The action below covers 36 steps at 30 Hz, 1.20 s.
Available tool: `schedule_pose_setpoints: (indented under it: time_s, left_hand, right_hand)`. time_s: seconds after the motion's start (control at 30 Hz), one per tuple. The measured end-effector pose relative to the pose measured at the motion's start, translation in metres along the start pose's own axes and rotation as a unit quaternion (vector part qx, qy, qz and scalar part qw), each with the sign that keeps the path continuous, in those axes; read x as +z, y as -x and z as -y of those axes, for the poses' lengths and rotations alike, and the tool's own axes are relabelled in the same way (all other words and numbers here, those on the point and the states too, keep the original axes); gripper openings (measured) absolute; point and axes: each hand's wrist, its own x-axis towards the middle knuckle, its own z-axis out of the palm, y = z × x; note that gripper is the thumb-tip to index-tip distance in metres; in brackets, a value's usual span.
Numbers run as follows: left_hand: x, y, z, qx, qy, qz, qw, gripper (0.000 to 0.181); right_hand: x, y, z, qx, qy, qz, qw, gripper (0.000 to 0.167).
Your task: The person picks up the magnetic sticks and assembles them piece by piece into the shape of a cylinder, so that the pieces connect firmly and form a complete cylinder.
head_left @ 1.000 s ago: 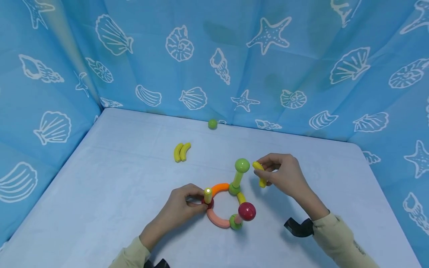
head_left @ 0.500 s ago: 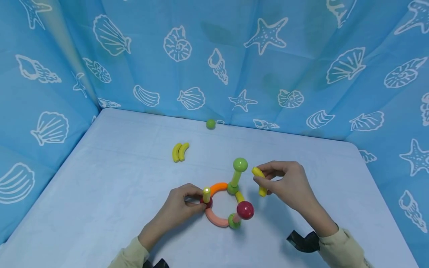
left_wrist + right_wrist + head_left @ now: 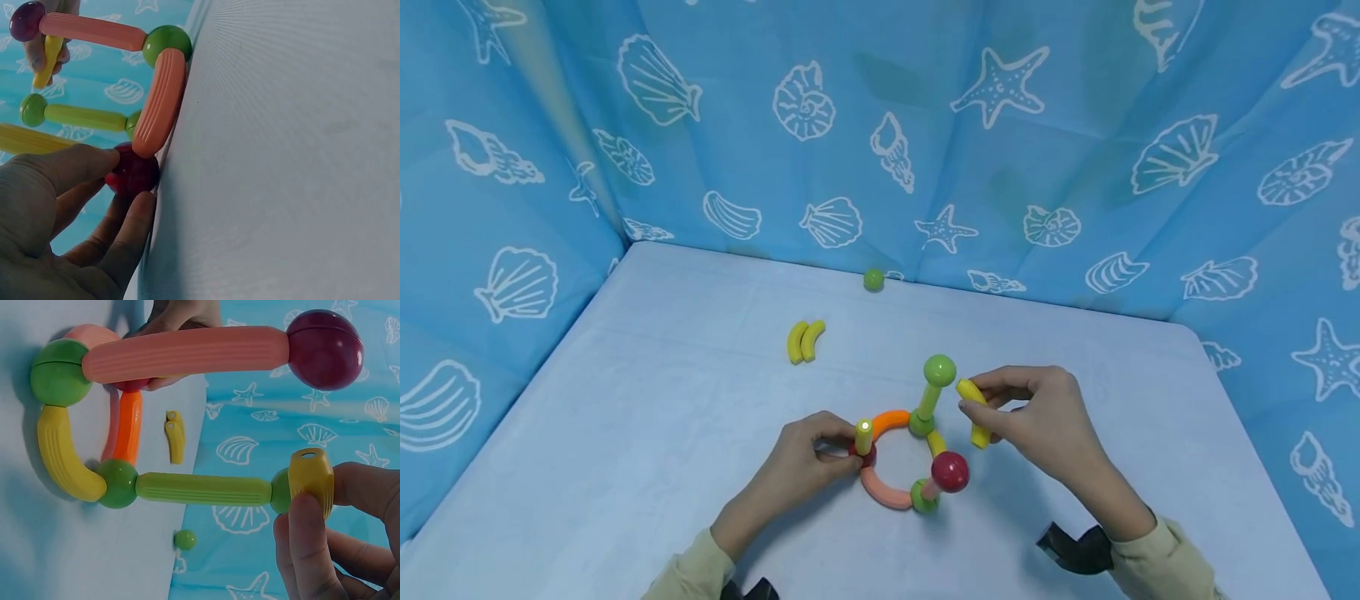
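A ring of curved toy sticks and balls stands on the white table, with an orange stick (image 3: 891, 419), a salmon stick (image 3: 886, 492) and a yellow stick (image 3: 65, 459). My left hand (image 3: 805, 458) pinches the red ball (image 3: 134, 172) at the ring's left, below an upright yellow stick (image 3: 864, 440). My right hand (image 3: 1041, 412) pinches a loose curved yellow stick (image 3: 972, 393) in the air, right of the green-topped post (image 3: 928, 404). A salmon post (image 3: 187, 353) carries a dark red ball (image 3: 950, 472). In the left wrist view, the upright yellow stick is partly hidden by fingers.
Two curved yellow sticks (image 3: 806, 342) lie side by side behind the ring. A green ball (image 3: 873, 280) rests at the table's back edge, against the blue shell-print curtain (image 3: 880, 125). The two upright posts rise between my hands.
My right hand has come down and toward me with the curved yellow stick, then slightly left. The left hand stays on the red ball, and the ring has not moved.
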Motion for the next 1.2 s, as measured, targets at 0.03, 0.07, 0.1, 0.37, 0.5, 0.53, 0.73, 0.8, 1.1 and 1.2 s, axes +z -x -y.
schedule_pose_setpoints:
  time_s: [0.03,0.07,0.1,0.37,0.5,0.53,0.73,0.8,1.1,1.2]
  left_hand:
    - [0.0002,-0.0001,0.0002,-0.001,-0.001,0.001,1.0,0.025]
    - [0.0003,-0.0002,0.0003,-0.001,-0.002,0.001,1.0,0.025]
    - [0.0005,-0.0003,0.0004,0.0,-0.003,0.001,1.0,0.026]
    - [0.0005,0.0001,0.0003,0.006,0.001,0.001,1.0,0.027]
    - [0.0006,0.0004,-0.0007,0.006,-0.004,-0.002,1.0,0.026]
    - [0.0006,0.0004,-0.0009,0.006,-0.006,-0.003,1.0,0.026]
    - [0.0001,0.0007,-0.0014,0.006,-0.01,-0.005,0.9999,0.027]
    - [-0.0003,0.0007,-0.0013,0.007,-0.009,-0.007,0.9999,0.027]
    - [0.0007,0.0007,-0.0012,0.011,-0.009,-0.011,0.9998,0.026]
    - [0.001,0.0008,-0.0013,0.014,-0.008,-0.012,0.9998,0.025]
  right_hand:
    - [0.0003,0.0003,0.0005,0.001,0.002,0.0,1.0,0.025]
    - [0.0006,0.0005,0.0009,0.002,0.003,0.0,1.0,0.026]
    - [0.001,0.0005,0.0013,0.002,0.004,0.001,1.0,0.026]
    - [0.0052,-0.0007,0.0014,0.001,0.008,0.004,1.0,0.021]
    - [0.0059,0.0003,0.0012,0.005,-0.013,0.007,0.9999,0.023]
    - [0.0058,0.0008,0.0015,0.006,-0.021,0.009,0.9997,0.024]
    - [0.0066,0.002,0.0025,0.025,-0.064,0.022,0.9974,0.029]
    - [0.0072,0.002,0.003,0.031,-0.071,0.024,0.9967,0.029]
    - [0.0085,0.0031,0.0021,0.046,-0.118,0.043,0.9911,0.03]
    - [0.0074,0.0035,0.0008,0.045,-0.136,0.054,0.9883,0.03]
